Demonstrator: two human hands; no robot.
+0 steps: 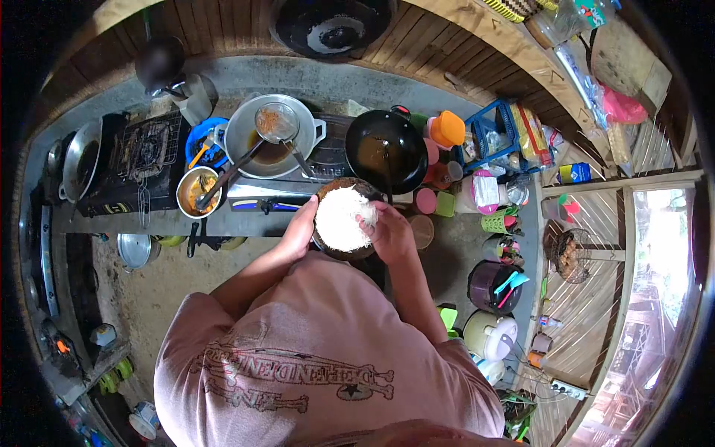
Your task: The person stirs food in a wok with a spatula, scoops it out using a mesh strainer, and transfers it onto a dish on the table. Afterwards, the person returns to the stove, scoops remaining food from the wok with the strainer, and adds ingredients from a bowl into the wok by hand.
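Note:
A round dark bowl (347, 183) heaped with white shreds or grains (341, 220), too small to tell which, is held in front of my chest. My left hand (299, 228) is wrapped round the bowl's left side. On its right side, my right hand (390, 232) has its fingers bent into the white heap, and its fingertips are pressed together there; what they pinch is hard to make out. Beyond the bowl, a black wok (372, 153) with brown liquid and a silver pot (242, 123) stand on a stove. A strainer (276, 119) with orange-brown bits rests over the pot.
Left of the pot are a small pan of food (195, 175), a blue basket (199, 134) and a grill rack (149, 149). Plastic containers (447, 128) and a blue rack (488, 134) stand right of the wok. A purple pot (488, 285) is at the right.

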